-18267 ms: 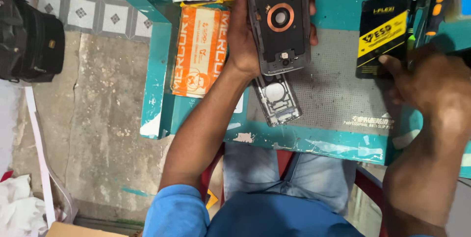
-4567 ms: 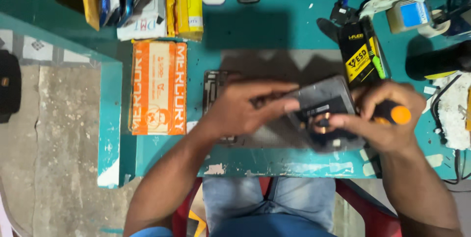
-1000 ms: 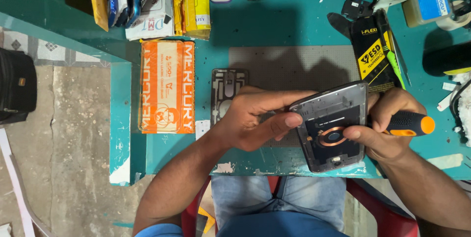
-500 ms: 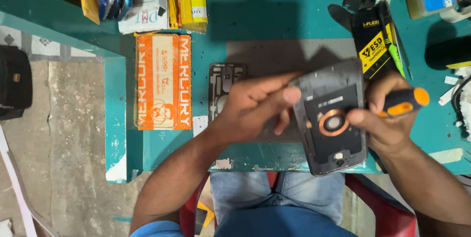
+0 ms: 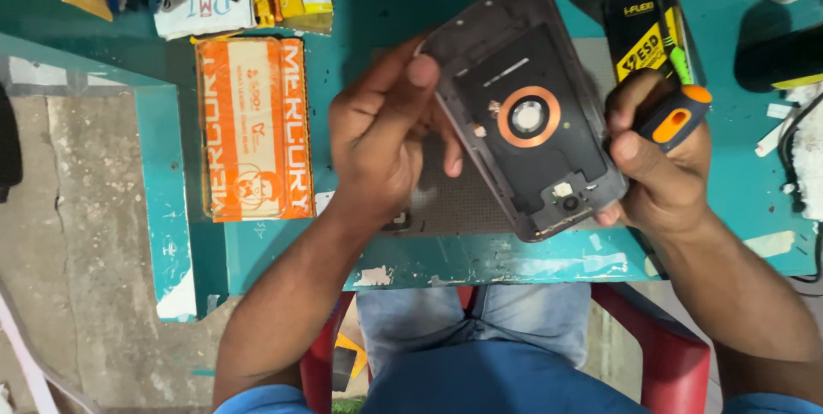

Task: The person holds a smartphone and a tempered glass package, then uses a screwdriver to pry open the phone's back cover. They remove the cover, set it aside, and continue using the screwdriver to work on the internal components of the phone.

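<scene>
between the hands: an opened phone body (image 5: 525, 114), back side up, dark plate with a copper ring coil, tilted above the counter (image 5: 360, 3)
left hand (image 5: 381, 135): fingers wrapped on the phone's left edge, thumb on its top corner
right hand (image 5: 660, 165): fingers closed round an orange-handled screwdriver (image 5: 673, 114) while propping the phone's right edge
under the phone: grey work mat (image 5: 467, 204)
left of the left fingers: orange box (image 5: 253, 127), well apart
just past the right fingers: black and yellow pouch (image 5: 639, 28)

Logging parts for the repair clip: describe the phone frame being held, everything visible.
The phone frame is a dark grey, plastic-looking shell with rounded corners, inner side up, carrying a copper-coloured ring coil at its centre and a small camera hole near the lower end. It is tilted above the mat, gripped by the left hand and right hand.
</scene>
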